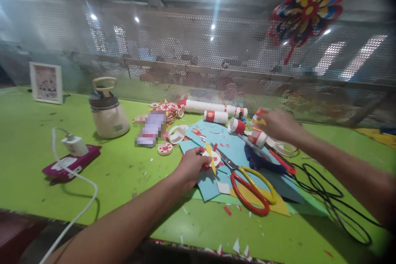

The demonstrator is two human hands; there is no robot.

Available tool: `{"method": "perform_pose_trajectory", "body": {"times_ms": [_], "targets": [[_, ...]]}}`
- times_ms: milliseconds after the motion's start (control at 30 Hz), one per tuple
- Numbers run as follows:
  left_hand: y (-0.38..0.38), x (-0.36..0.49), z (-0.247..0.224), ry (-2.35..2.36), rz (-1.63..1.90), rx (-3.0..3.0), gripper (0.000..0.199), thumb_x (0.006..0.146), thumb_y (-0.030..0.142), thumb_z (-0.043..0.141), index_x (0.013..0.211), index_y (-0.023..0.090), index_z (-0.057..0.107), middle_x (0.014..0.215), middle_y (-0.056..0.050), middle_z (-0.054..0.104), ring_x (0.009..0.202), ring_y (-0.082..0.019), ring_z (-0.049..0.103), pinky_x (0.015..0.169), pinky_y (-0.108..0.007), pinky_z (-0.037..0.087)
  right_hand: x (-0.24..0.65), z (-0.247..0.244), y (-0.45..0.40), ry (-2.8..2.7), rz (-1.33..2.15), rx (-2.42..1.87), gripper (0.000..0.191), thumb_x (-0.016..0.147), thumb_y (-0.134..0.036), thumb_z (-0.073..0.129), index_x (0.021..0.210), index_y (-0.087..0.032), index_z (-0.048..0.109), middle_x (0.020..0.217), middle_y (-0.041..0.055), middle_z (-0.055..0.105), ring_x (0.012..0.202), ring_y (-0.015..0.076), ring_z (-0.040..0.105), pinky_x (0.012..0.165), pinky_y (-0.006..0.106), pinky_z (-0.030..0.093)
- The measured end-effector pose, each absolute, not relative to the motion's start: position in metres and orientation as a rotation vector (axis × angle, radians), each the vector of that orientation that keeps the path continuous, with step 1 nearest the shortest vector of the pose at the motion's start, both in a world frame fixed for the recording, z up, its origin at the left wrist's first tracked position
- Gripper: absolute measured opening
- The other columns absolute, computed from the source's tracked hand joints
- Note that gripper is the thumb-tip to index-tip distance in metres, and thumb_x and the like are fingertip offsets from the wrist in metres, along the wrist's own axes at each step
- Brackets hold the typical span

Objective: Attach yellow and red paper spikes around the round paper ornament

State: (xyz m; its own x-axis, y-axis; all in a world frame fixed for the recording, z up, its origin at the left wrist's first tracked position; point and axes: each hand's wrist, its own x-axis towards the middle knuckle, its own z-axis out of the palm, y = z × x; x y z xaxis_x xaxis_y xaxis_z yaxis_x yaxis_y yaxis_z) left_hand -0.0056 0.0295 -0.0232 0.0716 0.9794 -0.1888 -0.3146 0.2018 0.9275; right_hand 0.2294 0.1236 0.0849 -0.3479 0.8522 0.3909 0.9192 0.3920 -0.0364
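The round paper piece (215, 159) looks partly made: a yellow strip (209, 152) crosses its white face and red bits show at its rim. Cuttings (227, 210) scattered toward the near edge of the surface (123, 185) suggest much trimming is done; how much remains cannot be told. The left hand (193, 167) pinches the piece at its left side, fingers closed on it, over a light-blue sheet (232, 148) roughly midway between the near and far edges. The right hand (275, 124) is raised toward the far right corner, near a red-and-white paper cup (259, 138) (blur hides whether its curled fingers hold anything). Scissors (235, 168) lie just right of the piece, handles toward the near edge; a red-patterned disc (165, 149), seemingly finished, lies to its left.
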Motion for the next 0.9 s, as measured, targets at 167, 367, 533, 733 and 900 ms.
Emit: {"method": "perform_pose_trajectory", "body": {"times_ms": [167, 367, 533, 733, 900], "targets": [[0.021, 0.002, -0.024, 0.925, 1.038, 0.824, 0.016, 0.064, -0.001, 0.058, 0.074, 0.011, 0.054, 0.064, -0.003, 0.059, 0.05, -0.012, 0.059, 0.049, -0.025, 0.05, 0.171, 0.132, 0.127, -2.335, -0.586, -1.395, 0.021, 0.081, -0.017, 0.05, 0.067, -0.016, 0.066, 0.075, 0.0099, 0.065, 0.069, 0.0188, 0.055, 0.06, 0.029, 0.029], [0.019, 0.006, -0.025, 0.875, 1.006, 0.808, 0.019, 0.062, 0.0, 0.058, 0.078, 0.01, 0.057, 0.068, -0.007, 0.065, 0.054, -0.017, 0.064, 0.056, -0.033, 0.054, 0.058, 0.098, 0.108, -2.808, -0.34, -0.848, 0.019, 0.081, -0.016, 0.05, 0.078, -0.013, 0.069, 0.081, 0.0105, 0.067, 0.073, 0.017, 0.054, 0.063, 0.027, 0.031], [0.021, 0.007, -0.031, 0.852, 1.011, 0.795, 0.021, 0.06, -0.001, 0.056, 0.077, 0.011, 0.055, 0.074, -0.01, 0.066, 0.062, -0.021, 0.067, 0.056, -0.033, 0.054, 0.016, 0.077, 0.122, -2.892, -0.327, -0.838, 0.019, 0.08, -0.012, 0.05, 0.075, -0.01, 0.069, 0.082, 0.014, 0.068, 0.074, 0.0184, 0.057, 0.062, 0.028, 0.032], [0.02, 0.005, -0.03, 0.822, 0.992, 0.833, 0.026, 0.057, 0.001, 0.057, 0.082, 0.01, 0.058, 0.079, -0.011, 0.067, 0.06, -0.019, 0.066, 0.054, -0.029, 0.053, 0.022, 0.081, 0.162, -2.881, -0.283, -1.079, 0.016, 0.087, -0.019, 0.053, 0.085, -0.01, 0.067, 0.09, 0.0111, 0.067, 0.083, 0.0186, 0.061, 0.073, 0.029, 0.044], [0.018, 0.007, -0.029, 0.818, 0.966, 0.839, 0.021, 0.056, 0.005, 0.058, 0.076, 0.013, 0.055, 0.065, -0.003, 0.06, 0.048, -0.014, 0.06, 0.048, -0.028, 0.052, 0.045, 0.073, 0.19, -2.828, -0.207, -1.269, 0.027, 0.09, -0.032, 0.054, 0.109, -0.015, 0.058, 0.111, 0.0066, 0.06, 0.093, 0.0199, 0.06, 0.079, 0.038, 0.051]]}}
